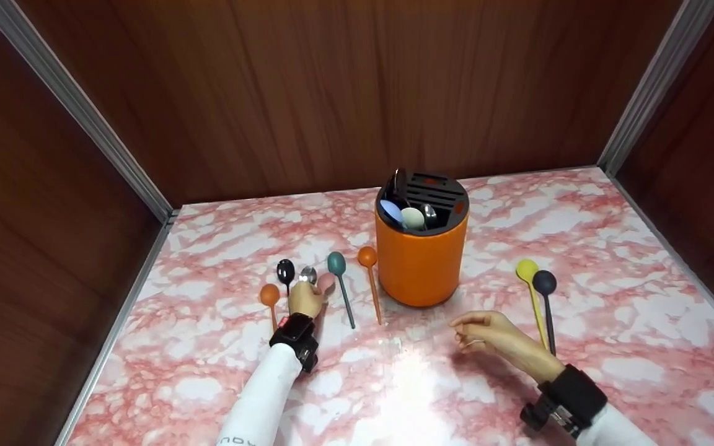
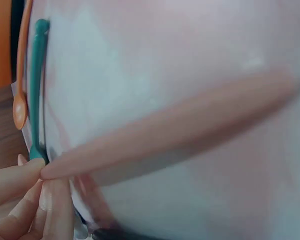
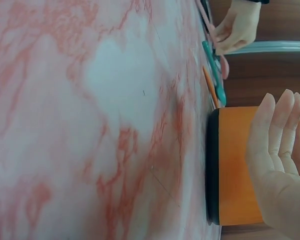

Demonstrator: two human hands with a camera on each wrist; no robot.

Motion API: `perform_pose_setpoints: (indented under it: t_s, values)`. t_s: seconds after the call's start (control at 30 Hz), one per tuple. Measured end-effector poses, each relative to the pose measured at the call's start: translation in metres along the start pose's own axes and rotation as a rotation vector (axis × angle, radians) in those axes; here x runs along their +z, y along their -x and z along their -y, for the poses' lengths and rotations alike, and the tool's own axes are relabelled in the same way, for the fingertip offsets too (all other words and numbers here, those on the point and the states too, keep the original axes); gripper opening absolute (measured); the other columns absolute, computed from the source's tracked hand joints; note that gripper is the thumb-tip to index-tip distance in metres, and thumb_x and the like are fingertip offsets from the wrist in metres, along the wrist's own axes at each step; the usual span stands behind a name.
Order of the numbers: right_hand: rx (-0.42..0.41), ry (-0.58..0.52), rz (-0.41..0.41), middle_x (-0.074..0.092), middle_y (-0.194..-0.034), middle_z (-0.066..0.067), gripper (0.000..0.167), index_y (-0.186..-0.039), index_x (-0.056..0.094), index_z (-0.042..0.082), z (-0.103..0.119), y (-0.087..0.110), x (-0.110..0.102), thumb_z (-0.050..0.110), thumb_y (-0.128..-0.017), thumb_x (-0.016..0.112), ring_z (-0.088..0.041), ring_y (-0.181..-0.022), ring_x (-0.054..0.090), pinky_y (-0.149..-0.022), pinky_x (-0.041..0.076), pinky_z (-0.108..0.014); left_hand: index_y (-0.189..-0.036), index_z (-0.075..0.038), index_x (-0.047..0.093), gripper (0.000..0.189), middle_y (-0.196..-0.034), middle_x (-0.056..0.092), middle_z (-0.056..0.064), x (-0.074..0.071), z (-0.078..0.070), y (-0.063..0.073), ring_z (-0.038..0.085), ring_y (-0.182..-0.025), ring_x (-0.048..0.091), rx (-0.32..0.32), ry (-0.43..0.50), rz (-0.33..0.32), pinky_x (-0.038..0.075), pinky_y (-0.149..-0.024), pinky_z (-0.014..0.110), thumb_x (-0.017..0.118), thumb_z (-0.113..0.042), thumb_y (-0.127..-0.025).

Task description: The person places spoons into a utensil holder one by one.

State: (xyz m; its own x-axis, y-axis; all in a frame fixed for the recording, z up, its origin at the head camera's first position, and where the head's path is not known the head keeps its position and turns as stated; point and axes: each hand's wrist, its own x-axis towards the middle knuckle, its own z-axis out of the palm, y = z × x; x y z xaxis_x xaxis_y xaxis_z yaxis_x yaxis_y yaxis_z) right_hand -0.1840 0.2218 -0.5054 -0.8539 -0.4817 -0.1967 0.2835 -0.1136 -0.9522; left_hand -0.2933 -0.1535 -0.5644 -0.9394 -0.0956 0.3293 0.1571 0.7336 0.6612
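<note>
My left hand (image 1: 306,298) pinches a pink spoon (image 2: 175,127) by its handle between thumb and fingers. In the left wrist view the handle juts out over the table; in the head view the spoon's pink bowl (image 1: 326,282) shows beside the hand. Around that hand lie an orange spoon (image 1: 269,293), a black spoon (image 1: 286,271), a metal spoon (image 1: 308,274) and a teal spoon (image 1: 336,263). My right hand (image 1: 487,331) hovers above the table with loosely bent fingers, holding nothing, in front of the orange utensil holder (image 1: 419,266).
Several utensils, including a blue spoon (image 1: 391,210) and a pale green one (image 1: 413,218), stand in the holder. Another orange spoon (image 1: 367,256) lies at its left. A yellow spoon (image 1: 527,270) and a dark spoon (image 1: 545,282) lie right. Wooden panels (image 1: 307,99) enclose the marbled table (image 1: 208,347).
</note>
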Motion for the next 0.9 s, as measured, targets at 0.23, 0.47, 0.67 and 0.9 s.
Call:
perform_pose_setpoints:
  t_s: [0.23, 0.47, 0.67, 0.9]
  values:
    - [-0.001, -0.008, 0.007, 0.067, -0.087, -0.004, 0.02, -0.111, 0.065, -0.004, -0.001, -0.002, 0.0, 0.005, -0.097, 0.055, -0.012, -0.078, 0.064, -0.077, 0.059, -0.029, -0.06, -0.014, 0.073, 0.007, -0.063, 0.067, 0.0, 0.063, 0.094, -0.03, 0.021, -0.06, 0.061, -0.027, 0.046, -0.051, 0.051, -0.051, 0.027, 0.072, -0.01, -0.065]
    - [-0.002, -0.011, 0.006, 0.067, -0.087, -0.004, 0.019, -0.11, 0.066, -0.003, -0.002, -0.001, 0.001, 0.003, -0.096, 0.054, -0.012, -0.077, 0.064, -0.076, 0.059, -0.029, -0.077, 0.0, 0.076, 0.006, -0.066, 0.069, 0.012, 0.026, 0.035, -0.017, 0.019, -0.053, 0.066, -0.233, 0.361, 0.0, 0.058, -0.047, 0.028, 0.073, -0.004, -0.074]
    - [0.005, -0.017, -0.006, 0.067, -0.087, -0.004, 0.018, -0.109, 0.066, -0.002, -0.001, -0.001, 0.001, 0.003, -0.096, 0.055, -0.012, -0.077, 0.064, -0.075, 0.058, -0.028, -0.085, 0.012, 0.072, 0.012, -0.071, 0.069, 0.02, -0.015, -0.038, 0.003, 0.023, -0.056, 0.068, -0.333, 0.576, 0.055, 0.059, -0.05, 0.029, 0.069, 0.004, -0.076]
    - [0.011, -0.026, -0.012, 0.067, -0.086, -0.004, 0.017, -0.108, 0.067, -0.002, 0.0, -0.001, 0.003, 0.003, -0.096, 0.055, -0.012, -0.077, 0.064, -0.076, 0.058, -0.028, -0.098, 0.024, 0.062, 0.021, -0.074, 0.069, 0.02, -0.038, -0.084, 0.019, 0.014, -0.057, 0.064, -0.424, 0.726, 0.123, 0.059, -0.054, 0.025, 0.063, 0.009, -0.082]
